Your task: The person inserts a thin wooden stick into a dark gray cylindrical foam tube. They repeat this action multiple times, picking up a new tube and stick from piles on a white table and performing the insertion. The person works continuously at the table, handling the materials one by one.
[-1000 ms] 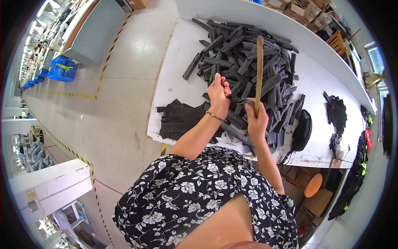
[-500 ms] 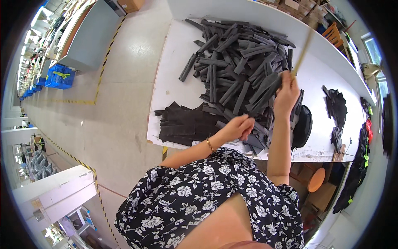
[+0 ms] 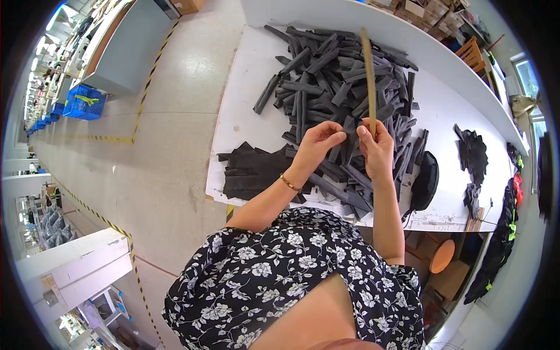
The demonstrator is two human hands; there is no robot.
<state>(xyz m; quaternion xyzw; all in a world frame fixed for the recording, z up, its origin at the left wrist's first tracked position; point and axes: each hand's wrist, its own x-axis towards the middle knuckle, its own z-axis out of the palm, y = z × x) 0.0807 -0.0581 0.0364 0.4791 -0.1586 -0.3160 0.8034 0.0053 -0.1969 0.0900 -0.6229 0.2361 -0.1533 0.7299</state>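
Observation:
Over a heap of dark grey fabric tubes (image 3: pixel 312 87), both of my hands are raised close together. Between them hangs one dark grey fabric piece (image 3: pixel 350 133). My left hand (image 3: pixel 317 146) has its thumb and fingers pinched at that piece's left edge. The fingers of my right hand (image 3: pixel 378 153) are wrapped round a long, flat wooden stick (image 3: pixel 369 76), which points away from me above the heap. Whether the right fingertips also grip the fabric piece is hard to make out. Flat black fabric pieces (image 3: pixel 256 175) lie stacked by my left forearm.
The white table (image 3: pixel 233 122) has a raised panel (image 3: pixel 431 44) along its far side. A black rounded item (image 3: pixel 424 181) lies to the right of the heap, and black scraps (image 3: pixel 472 151) lie further right. A blue crate (image 3: pixel 84 104) stands on the floor at left.
My right hand has moved left and the stick has swung leftward with it. My left hand has risen from the near edge of the heap and now pinches a fabric piece.

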